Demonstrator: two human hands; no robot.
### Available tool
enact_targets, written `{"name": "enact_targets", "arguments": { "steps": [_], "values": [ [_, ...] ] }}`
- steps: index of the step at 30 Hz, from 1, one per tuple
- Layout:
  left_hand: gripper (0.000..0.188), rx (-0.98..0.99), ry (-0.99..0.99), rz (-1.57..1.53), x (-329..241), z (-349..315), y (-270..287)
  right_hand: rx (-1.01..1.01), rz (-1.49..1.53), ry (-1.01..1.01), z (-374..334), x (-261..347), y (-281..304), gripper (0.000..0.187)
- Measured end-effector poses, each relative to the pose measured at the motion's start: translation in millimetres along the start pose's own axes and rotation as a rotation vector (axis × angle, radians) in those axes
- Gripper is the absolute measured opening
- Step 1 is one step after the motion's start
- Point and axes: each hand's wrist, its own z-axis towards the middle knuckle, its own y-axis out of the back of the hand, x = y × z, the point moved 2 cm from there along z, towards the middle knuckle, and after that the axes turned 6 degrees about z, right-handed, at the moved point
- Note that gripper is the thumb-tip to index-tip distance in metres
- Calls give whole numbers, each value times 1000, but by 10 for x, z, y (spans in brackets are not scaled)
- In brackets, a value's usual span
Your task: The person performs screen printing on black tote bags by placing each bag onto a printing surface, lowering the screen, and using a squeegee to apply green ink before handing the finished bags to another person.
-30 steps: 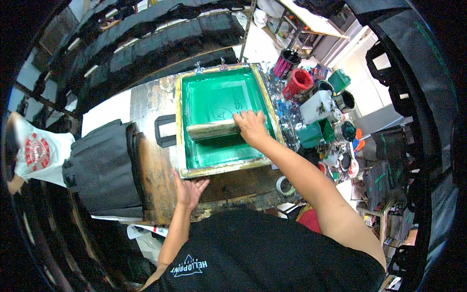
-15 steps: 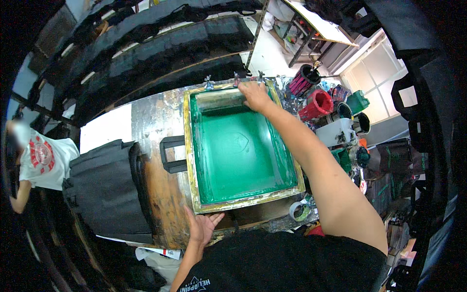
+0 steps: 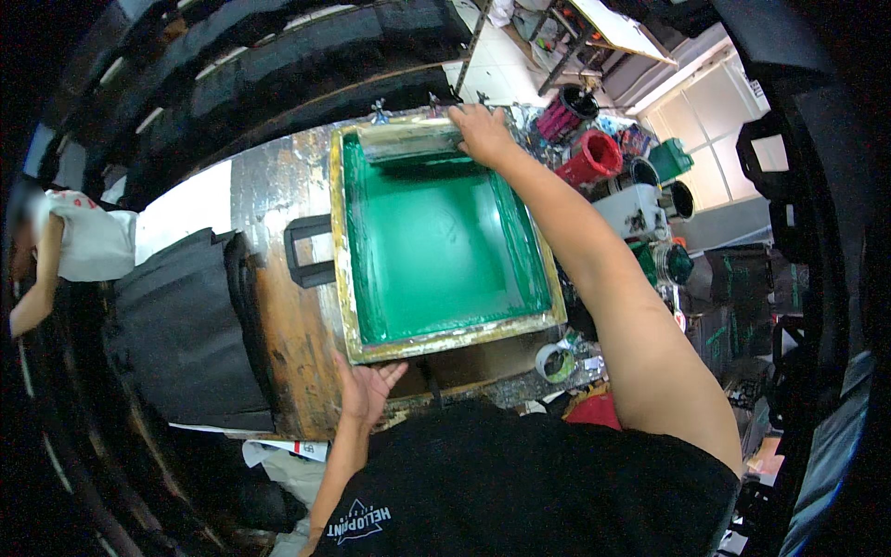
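Observation:
A wooden-rimmed printing screen [image 3: 342, 243] lies on the table, its mesh coated with green ink [image 3: 436, 255]. A squeegee [image 3: 408, 141] leans along the inside of its far rim. My right hand [image 3: 483, 135] reaches across to the far right corner, its fingers bent over the squeegee's right end; the fingertips are hidden. At the near left corner, my left hand [image 3: 365, 388] is palm up with fingers stretched out, close under the near rim. A black fabric handle [image 3: 309, 251] sticks out from beneath the screen's left side.
Black folded fabric pieces [image 3: 181, 325] are stacked at left. Small clamps [image 3: 380, 112] stand behind the screen. To the right are a red container [image 3: 591, 158], other ink pots and a roll of tape [image 3: 555, 363]. Another person [image 3: 88, 237] stands at far left.
The whole view has shifted, so the screen sits higher and further left in the picture. Both hands keep about the same places by the screen. The person at left has moved an arm.

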Motion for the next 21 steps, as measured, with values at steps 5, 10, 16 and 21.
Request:
{"name": "enact_targets", "arguments": {
  "steps": [5,10,16,21],
  "values": [
    [111,-22,-41,54,0,-29,-77,52,111,28,-743,238,418,62],
    [118,-16,-44,52,76,12,43,193,190,53,-1781,588,649,65],
    [121,25,-67,88,53,-1,-49,132,167,35,-2752,907,654,47],
    [121,-111,-46,65,72,-42,-166,-62,77,69,-2977,960,464,40]
  ]
}}
